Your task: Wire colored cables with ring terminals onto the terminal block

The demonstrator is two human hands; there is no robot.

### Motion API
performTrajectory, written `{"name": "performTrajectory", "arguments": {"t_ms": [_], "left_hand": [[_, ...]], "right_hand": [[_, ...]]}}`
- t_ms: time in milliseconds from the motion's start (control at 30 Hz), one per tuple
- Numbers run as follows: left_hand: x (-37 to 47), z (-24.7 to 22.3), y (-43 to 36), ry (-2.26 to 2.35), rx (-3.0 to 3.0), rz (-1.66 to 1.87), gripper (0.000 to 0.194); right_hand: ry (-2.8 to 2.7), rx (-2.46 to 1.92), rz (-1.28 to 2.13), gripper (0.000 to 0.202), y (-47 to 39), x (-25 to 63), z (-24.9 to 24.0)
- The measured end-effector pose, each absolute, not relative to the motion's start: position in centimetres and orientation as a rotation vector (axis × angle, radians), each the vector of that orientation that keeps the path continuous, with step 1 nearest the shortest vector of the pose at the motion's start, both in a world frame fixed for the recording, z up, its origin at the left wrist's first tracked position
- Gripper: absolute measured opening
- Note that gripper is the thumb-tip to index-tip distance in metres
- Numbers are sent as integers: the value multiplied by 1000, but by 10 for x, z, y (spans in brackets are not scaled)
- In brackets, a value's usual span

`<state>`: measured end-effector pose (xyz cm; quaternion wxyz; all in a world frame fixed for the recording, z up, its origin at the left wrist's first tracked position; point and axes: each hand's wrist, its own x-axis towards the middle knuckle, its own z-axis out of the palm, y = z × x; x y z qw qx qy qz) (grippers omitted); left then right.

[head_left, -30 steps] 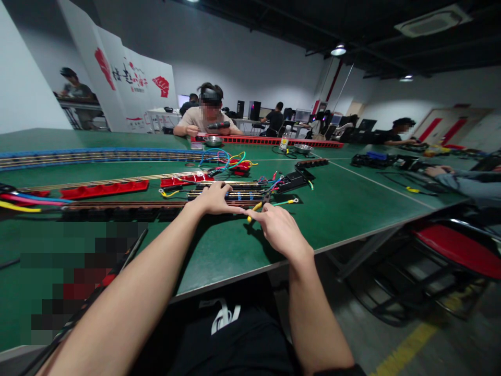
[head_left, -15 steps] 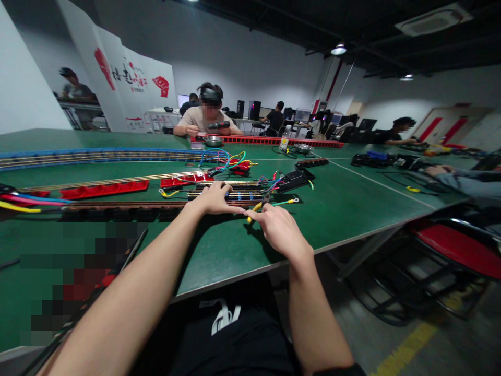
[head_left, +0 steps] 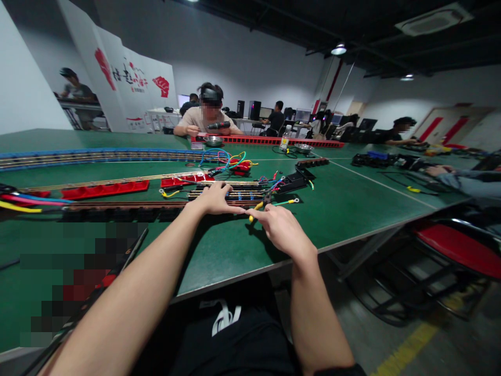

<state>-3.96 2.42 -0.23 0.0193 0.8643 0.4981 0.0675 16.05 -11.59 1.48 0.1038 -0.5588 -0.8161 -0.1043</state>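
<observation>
My left hand (head_left: pixel 213 201) lies across a black rail assembly (head_left: pixel 250 194) with brass and copper-coloured strips and blue bits. Its fingers bend over the far side, and its thumb stretches right along the near edge. In my right hand (head_left: pixel 284 230) is a pair of yellow-handled pliers (head_left: pixel 258 207), dark jaws against the near right end of the assembly. The left thumb tip meets the right hand's fingers near the handles. Beyond the right hand, a green-yellow wire with a ring terminal (head_left: pixel 296 200) pokes out. What the jaws grip is too small to make out.
A black end piece (head_left: pixel 293 180) with coloured wires lies to the right. Red plastic trays (head_left: pixel 105 189) and a long blue rail (head_left: pixel 97 156) stretch left. Across the green table (head_left: pixel 352 209) sits a person behind a red rail (head_left: pixel 270 140). A red stool (head_left: pixel 457 245) stands right.
My right hand and the pliers have shifted very slightly right. My left hand has stayed in place on the rail assembly.
</observation>
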Motion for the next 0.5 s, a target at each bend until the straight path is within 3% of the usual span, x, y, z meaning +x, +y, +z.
{"name": "performTrajectory", "arguments": {"t_ms": [200,500], "left_hand": [[-39,-2,25,1551,2675,217,111],[-39,-4,25,1575,2678,198,119]], "right_hand": [[-2386,-1594,-237,46,-116,162,15],[-2308,-1549,-120,49,-112,165,11]]}}
